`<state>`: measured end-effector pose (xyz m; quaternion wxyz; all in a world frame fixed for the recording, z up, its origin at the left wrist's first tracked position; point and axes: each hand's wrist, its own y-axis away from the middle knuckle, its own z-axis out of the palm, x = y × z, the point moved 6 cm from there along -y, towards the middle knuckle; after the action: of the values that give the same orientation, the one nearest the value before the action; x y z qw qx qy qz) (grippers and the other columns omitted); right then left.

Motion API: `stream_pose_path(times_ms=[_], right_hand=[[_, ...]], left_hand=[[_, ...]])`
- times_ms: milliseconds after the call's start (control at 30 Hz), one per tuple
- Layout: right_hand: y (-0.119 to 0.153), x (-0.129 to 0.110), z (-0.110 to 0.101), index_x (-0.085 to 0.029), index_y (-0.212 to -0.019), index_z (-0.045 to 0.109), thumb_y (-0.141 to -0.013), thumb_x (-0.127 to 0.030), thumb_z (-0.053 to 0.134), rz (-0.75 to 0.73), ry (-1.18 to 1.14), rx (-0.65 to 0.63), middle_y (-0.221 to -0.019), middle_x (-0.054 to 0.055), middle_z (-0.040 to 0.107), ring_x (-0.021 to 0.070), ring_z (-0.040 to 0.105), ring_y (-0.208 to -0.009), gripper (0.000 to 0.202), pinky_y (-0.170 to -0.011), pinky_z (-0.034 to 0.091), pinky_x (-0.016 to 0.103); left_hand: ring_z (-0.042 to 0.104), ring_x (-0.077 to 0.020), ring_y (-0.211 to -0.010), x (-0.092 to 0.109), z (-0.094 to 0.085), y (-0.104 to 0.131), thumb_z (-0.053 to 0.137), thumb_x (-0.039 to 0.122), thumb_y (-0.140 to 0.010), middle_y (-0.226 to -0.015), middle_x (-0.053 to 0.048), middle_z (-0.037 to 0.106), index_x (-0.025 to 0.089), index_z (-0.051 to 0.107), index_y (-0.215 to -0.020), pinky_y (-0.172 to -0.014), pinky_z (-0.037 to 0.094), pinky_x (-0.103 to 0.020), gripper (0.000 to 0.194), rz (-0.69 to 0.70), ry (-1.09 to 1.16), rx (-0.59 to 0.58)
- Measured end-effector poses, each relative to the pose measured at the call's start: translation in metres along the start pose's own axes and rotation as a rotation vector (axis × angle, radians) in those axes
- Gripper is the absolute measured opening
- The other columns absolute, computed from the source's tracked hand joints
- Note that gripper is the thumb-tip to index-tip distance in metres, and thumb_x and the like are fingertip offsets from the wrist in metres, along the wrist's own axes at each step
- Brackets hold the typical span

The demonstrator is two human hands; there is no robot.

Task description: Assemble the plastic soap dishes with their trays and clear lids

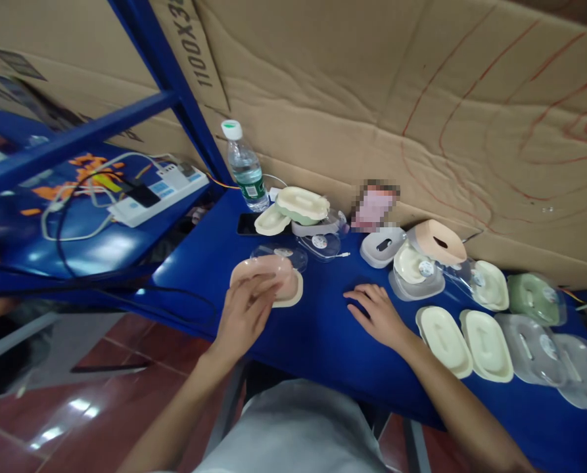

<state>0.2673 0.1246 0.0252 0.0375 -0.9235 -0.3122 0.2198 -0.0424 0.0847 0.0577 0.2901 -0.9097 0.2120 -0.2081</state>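
My left hand (246, 312) rests over a pink oval dish (268, 268), its fingers bent on the dish's front part; whether they grip it cannot be made out. Under the pink dish, a cream dish (296, 292) shows at the right and front. A clear lid with a round label (298, 257) lies just behind them. My right hand (378, 314) lies on the blue table (317, 335) with its fingers apart and nothing in it. To its right are two cream oval trays (444, 340) (487, 345) side by side.
Behind stand a water bottle (247, 167), stacked cream and green dishes (303, 203) and a dark phone (248, 224). Grey (382, 246) and peach (437, 242) slotted covers, a green box (534, 297) and clear lids (532, 348) lie right. A power strip (160, 197) is left, beyond a blue frame.
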Motion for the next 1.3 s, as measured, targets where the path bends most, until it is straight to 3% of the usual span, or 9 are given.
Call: stream_pose_path(times_ms=[267, 433, 533, 633, 733, 867, 967, 1067, 1300], right_hand=[[0.000, -0.005, -0.001, -0.026, -0.143, 0.066, -0.112, -0.038, 0.054, 0.002, 0.031, -0.032, -0.126, 0.015, 0.072, 0.0311, 0.068, -0.117, 0.035, -0.097, 0.054, 0.049], [0.004, -0.019, -0.008, -0.025, -0.163, 0.047, -0.107, -0.051, 0.063, -0.071, -0.009, 0.066, -0.155, 0.021, 0.058, 0.0375, 0.058, -0.141, 0.064, -0.112, 0.053, 0.058], [0.009, -0.037, -0.011, -0.029, -0.157, 0.054, -0.100, -0.054, 0.074, -0.187, -0.024, 0.103, -0.165, 0.019, 0.049, 0.0397, 0.047, -0.154, 0.066, -0.121, 0.047, 0.064], [0.009, -0.050, -0.008, -0.033, -0.149, 0.064, -0.100, -0.046, 0.077, -0.255, -0.023, 0.017, -0.164, 0.014, 0.053, 0.0367, 0.045, -0.157, 0.052, -0.126, 0.043, 0.064], [0.007, -0.050, -0.011, -0.029, -0.144, 0.068, -0.104, -0.037, 0.071, -0.261, -0.058, -0.002, -0.152, 0.013, 0.065, 0.0320, 0.054, -0.151, 0.041, -0.127, 0.046, 0.059], [0.004, -0.043, -0.027, -0.028, -0.143, 0.070, -0.107, -0.039, 0.066, -0.244, -0.105, 0.044, -0.139, 0.011, 0.074, 0.0299, 0.064, -0.140, 0.037, -0.122, 0.053, 0.055], [0.003, -0.038, -0.035, -0.027, -0.136, 0.073, -0.108, -0.040, 0.064, -0.219, -0.096, 0.086, -0.134, 0.010, 0.076, 0.0300, 0.067, -0.135, 0.032, -0.120, 0.055, 0.055], [0.004, -0.039, -0.035, -0.026, -0.136, 0.072, -0.108, -0.037, 0.063, -0.204, -0.136, 0.135, -0.135, 0.011, 0.075, 0.0294, 0.065, -0.137, 0.031, -0.120, 0.055, 0.055], [0.004, -0.055, -0.006, -0.026, -0.142, 0.069, -0.110, -0.026, 0.057, -0.287, -0.152, -0.007, -0.149, 0.008, 0.070, 0.0289, 0.052, -0.153, 0.034, -0.130, 0.043, 0.061]], left_hand=[[0.075, -0.0229, -0.109, 0.027, -0.003, -0.004, 0.063, 0.002, -0.097, -0.114, -0.007, 0.078, 0.024, 0.067, -0.117, -0.110, 0.051, -0.049, 0.030, 0.116, 0.168, -0.038], [0.075, -0.0209, -0.106, 0.062, -0.002, -0.014, 0.059, 0.002, -0.097, -0.110, -0.003, 0.077, 0.030, 0.067, -0.114, -0.108, 0.056, -0.048, 0.033, 0.127, 0.238, -0.052], [0.075, -0.0204, -0.107, 0.087, 0.007, -0.015, 0.057, 0.002, -0.098, -0.110, -0.004, 0.079, 0.029, 0.070, -0.116, -0.108, 0.056, -0.045, 0.034, 0.155, 0.256, -0.100], [0.074, -0.0192, -0.113, 0.102, 0.020, -0.010, 0.053, 0.003, -0.100, -0.116, -0.004, 0.079, 0.030, 0.072, -0.123, -0.113, 0.053, -0.043, 0.041, 0.171, 0.277, -0.196], [0.066, -0.0271, -0.136, 0.086, 0.023, 0.001, 0.059, 0.013, -0.102, -0.139, -0.011, 0.072, 0.033, 0.069, -0.138, -0.127, 0.040, -0.058, 0.042, 0.083, 0.145, -0.239], [0.039, -0.0444, -0.160, 0.030, 0.009, 0.025, 0.068, 0.040, -0.103, -0.171, -0.020, 0.043, 0.027, 0.058, -0.154, -0.127, 0.031, -0.074, 0.054, -0.149, -0.049, -0.256], [0.042, -0.0406, -0.159, 0.009, 0.006, 0.036, 0.061, 0.042, -0.107, -0.160, -0.015, 0.057, 0.027, 0.066, -0.143, -0.126, 0.040, -0.067, 0.040, -0.143, 0.011, -0.329], [0.048, -0.0359, -0.156, 0.010, 0.010, 0.035, 0.059, 0.038, -0.108, -0.155, -0.014, 0.060, 0.026, 0.064, -0.142, -0.125, 0.047, -0.061, 0.036, -0.153, 0.146, -0.319], [0.063, -0.0327, -0.143, 0.027, 0.027, 0.015, 0.064, 0.029, -0.106, -0.175, -0.018, 0.029, 0.033, 0.038, -0.165, -0.113, 0.060, -0.052, 0.065, -0.223, 0.336, -0.287]])
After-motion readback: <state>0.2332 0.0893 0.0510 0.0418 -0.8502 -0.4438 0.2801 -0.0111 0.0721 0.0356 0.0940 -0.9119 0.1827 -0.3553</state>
